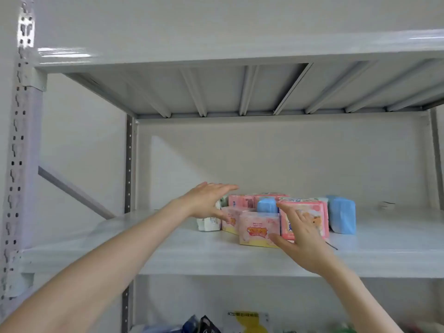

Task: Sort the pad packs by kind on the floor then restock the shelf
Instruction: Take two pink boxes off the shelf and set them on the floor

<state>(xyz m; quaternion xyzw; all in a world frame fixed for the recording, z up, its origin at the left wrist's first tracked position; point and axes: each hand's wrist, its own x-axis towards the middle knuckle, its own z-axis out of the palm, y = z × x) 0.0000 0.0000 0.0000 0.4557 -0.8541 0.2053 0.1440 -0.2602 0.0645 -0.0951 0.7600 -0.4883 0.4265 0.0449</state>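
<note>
A cluster of pad packs sits on the grey metal shelf (pixel 168 246). In front lies a pale pink and yellow pack (pixel 258 230), with a second like it (pixel 230 218) behind to the left. A larger pink pack (pixel 310 212) stands to the right, a blue pack (pixel 342 216) beyond it, a smaller blue one (pixel 266 205) in the middle, and a white pack (pixel 209 223) at the left. My left hand (pixel 206 200) hovers with straight fingers over the left of the cluster. My right hand (pixel 302 239) is spread in front of the pink pack, holding nothing.
The shelf above (pixel 216 56) hangs close over the packs. A perforated upright (pixel 19 164) stands at the left, with a diagonal brace (pixel 72 191) behind it. The lower shelf holds blurred packages (pixel 249 323). Bare shelf surface stretches left and right of the cluster.
</note>
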